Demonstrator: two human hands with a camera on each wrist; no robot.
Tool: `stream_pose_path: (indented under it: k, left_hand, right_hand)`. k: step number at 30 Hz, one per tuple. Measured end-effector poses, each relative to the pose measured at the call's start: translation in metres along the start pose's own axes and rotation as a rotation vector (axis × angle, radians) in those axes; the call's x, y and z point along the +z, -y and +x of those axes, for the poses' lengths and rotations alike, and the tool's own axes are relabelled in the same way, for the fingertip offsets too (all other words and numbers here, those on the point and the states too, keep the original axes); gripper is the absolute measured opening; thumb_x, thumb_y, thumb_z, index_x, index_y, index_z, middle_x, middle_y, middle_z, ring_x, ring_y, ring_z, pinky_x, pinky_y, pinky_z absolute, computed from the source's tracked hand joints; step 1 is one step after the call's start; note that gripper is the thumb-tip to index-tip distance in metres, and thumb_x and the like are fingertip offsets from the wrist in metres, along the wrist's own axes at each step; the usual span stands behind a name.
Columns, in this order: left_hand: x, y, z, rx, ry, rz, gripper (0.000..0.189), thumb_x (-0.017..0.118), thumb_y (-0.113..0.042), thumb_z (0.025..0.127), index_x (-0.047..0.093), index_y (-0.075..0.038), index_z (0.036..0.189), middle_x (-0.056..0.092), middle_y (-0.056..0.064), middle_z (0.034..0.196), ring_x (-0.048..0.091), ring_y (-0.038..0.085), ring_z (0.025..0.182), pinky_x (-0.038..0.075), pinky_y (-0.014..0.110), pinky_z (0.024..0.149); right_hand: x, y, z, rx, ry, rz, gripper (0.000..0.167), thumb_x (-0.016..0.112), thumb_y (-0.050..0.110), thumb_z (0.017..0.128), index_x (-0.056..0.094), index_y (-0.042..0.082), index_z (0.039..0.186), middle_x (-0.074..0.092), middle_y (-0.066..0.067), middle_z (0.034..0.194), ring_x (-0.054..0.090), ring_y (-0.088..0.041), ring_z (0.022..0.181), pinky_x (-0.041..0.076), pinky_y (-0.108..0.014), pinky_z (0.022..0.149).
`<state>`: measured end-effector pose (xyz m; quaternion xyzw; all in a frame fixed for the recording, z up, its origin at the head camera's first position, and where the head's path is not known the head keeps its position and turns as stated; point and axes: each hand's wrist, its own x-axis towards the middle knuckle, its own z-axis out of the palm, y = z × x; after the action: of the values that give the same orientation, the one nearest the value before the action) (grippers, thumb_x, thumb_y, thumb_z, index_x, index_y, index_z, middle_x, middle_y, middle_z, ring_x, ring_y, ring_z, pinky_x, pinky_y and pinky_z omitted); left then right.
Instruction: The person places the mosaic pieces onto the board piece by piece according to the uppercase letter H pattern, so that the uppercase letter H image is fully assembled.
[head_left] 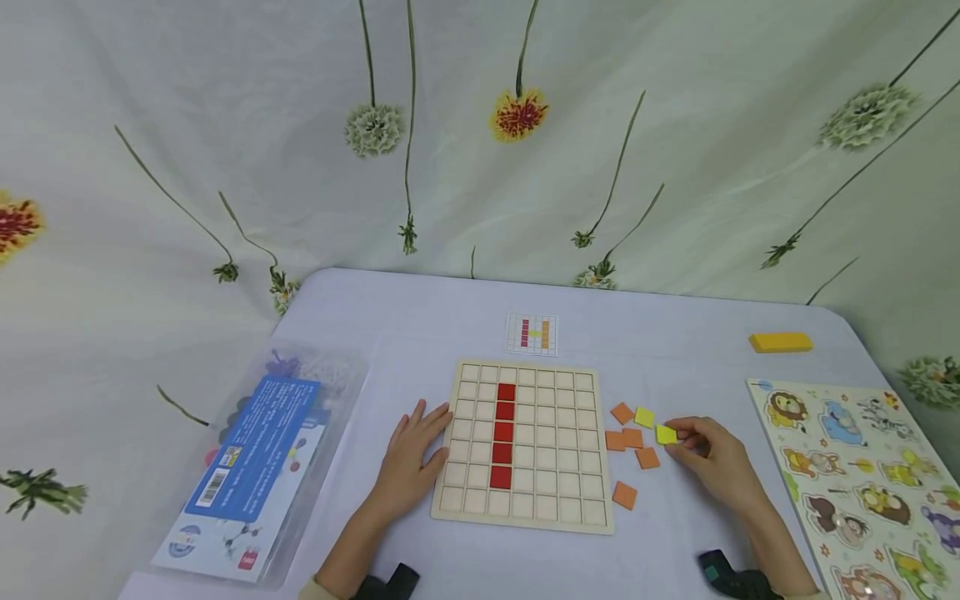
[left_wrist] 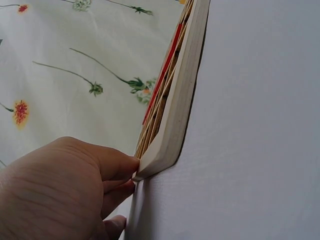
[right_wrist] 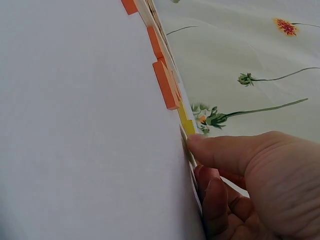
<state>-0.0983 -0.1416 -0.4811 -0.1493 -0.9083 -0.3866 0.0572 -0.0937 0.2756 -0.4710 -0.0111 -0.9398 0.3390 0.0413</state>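
A wooden grid board (head_left: 555, 500) lies flat, with several red square tiles (head_left: 502, 454) in one column of its cells. My left hand (head_left: 411, 454) rests at the board's left edge, fingers extended; in the left wrist view its fingertips touch the board's side. My right hand (head_left: 712, 458) pinches a yellow tile (head_left: 665, 435) between thumb and fingers, to the right of the board. Another yellow tile (head_left: 644, 417) and several orange tiles (head_left: 624, 495) lie between that hand and the board. In the right wrist view the thumb partly hides the pinched yellow tile (right_wrist: 189, 126).
Behind the board lies a small pattern card (head_left: 532, 334) with red, yellow and orange squares. A clear plastic case (head_left: 292, 533) with a blue label is at left. An animal picture board (head_left: 817, 467) and a yellow block (head_left: 781, 342) are at right.
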Motion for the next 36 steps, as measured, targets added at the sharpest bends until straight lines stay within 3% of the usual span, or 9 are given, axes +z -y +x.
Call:
stream_pose_path:
  k: [12,17,22,36]
  left_hand:
    - [0.0,0.001,-0.001,0.002,-0.002,0.003,0.049,0.06,0.0,0.087,0.054,0.003,0.136,0.05,0.017,0.146,0.025,0.045,0.146,0.012,0.062,0.116]
    - [0.0,0.002,-0.001,0.0,0.002,0.007,0.049,0.06,0.0,0.087,0.054,0.002,0.136,0.05,0.017,0.146,0.024,0.045,0.146,0.012,0.062,0.116]
    - [0.0,0.003,-0.001,0.007,0.002,0.008,0.049,0.06,0.0,0.088,0.053,0.002,0.136,0.049,0.016,0.147,0.024,0.045,0.146,0.012,0.063,0.116]
    - [0.001,0.002,0.0,0.002,0.005,0.003,0.049,0.06,0.0,0.088,0.053,0.002,0.137,0.049,0.015,0.147,0.024,0.044,0.146,0.012,0.062,0.116]
  right_hand:
    - [-0.001,0.003,0.001,0.044,-0.043,0.08,0.029,0.07,0.014,0.089,0.065,0.004,0.115,0.061,-0.005,0.092,0.05,-0.005,0.077,0.044,-0.015,0.066]
    - [-0.004,0.012,0.001,0.076,-0.054,0.096,0.03,0.072,0.016,0.088,0.065,0.003,0.115,0.062,-0.006,0.092,0.051,-0.004,0.076,0.046,-0.015,0.065]
    - [-0.009,0.03,0.001,0.04,-0.072,0.106,0.03,0.074,0.013,0.086,0.066,0.001,0.112,0.064,-0.008,0.09,0.052,-0.002,0.073,0.048,-0.015,0.063]
    - [0.009,0.091,0.015,-0.037,0.086,0.215,0.029,0.074,0.008,0.084,0.067,0.001,0.111,0.063,-0.007,0.088,0.058,-0.013,0.075,0.051,-0.02,0.062]
